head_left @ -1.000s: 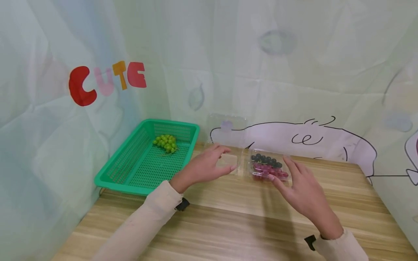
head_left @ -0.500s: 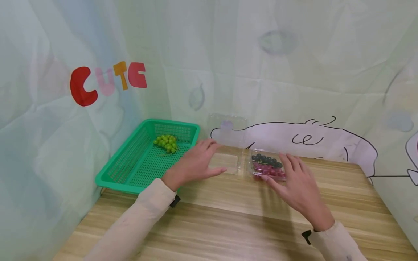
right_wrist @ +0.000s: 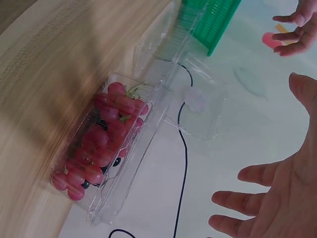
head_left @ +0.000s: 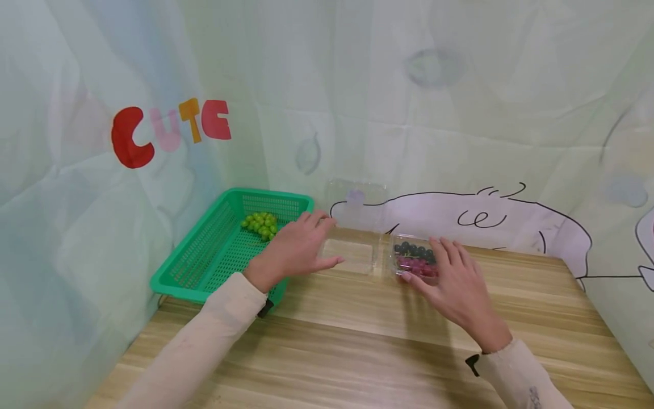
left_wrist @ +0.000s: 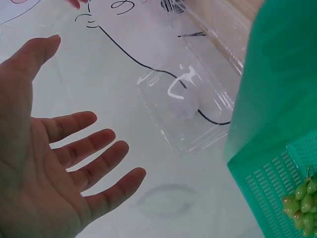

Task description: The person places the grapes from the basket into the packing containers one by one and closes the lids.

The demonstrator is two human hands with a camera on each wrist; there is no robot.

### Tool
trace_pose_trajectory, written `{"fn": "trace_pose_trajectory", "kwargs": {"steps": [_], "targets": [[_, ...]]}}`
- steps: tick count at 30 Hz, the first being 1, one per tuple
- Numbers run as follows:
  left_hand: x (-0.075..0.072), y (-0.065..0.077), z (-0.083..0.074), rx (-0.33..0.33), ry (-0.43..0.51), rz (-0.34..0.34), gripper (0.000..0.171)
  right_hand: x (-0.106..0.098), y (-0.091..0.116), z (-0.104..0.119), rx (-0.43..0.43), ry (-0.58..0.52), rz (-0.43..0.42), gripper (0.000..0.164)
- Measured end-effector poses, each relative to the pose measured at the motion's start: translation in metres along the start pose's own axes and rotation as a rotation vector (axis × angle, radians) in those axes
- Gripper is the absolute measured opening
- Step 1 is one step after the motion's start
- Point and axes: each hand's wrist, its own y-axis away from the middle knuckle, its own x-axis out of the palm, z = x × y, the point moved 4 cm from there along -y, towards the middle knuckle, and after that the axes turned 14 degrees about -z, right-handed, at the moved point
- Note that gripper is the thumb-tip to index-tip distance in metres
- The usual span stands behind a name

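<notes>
One wood-grain surface [head_left: 327, 352]. Green basket [head_left: 225, 270], left. Open clear clamshell [head_left: 352, 255] right of it, lid upright; closed clamshell [right_wrist: 121, 183] beyond. Left hand [head_left: 295, 248] near basket, right hand [head_left: 457, 287] at closed clamshell; both grips apart. Likely between holds; next grasp calls for light touch. Red grapes [right_wrist: 101, 144], black grapes [head_left: 409, 249] boxed; green grapes [head_left: 259, 224] in basket.

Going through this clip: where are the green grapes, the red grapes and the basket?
Green grapes [head_left: 259, 224]: head view, middle of the bunch.
Red grapes [right_wrist: 100, 138]: right wrist view, mid-bunch, seen through clear plastic.
Basket [head_left: 225, 265]: head view, bare floor.
</notes>
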Motion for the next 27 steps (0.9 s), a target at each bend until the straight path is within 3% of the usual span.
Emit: {"fn": "trace_pose_trajectory", "kwargs": {"steps": [9, 21, 27], "targets": [[-0.008, -0.004, 0.018, -0.049, -0.021, 0.048, 0.075, 0.011, -0.005, 0.004, -0.011, -0.002, 0.014, 0.094], [-0.009, 0.000, 0.045, -0.147, -0.034, 0.151, 0.078, 0.028, -0.014, 0.016, -0.047, 0.000, 0.025, 0.091], [-0.003, 0.002, 0.060, -0.204, 0.002, 0.199, 0.078, 0.038, -0.016, 0.016, -0.043, 0.007, 0.042, 0.092]]}}
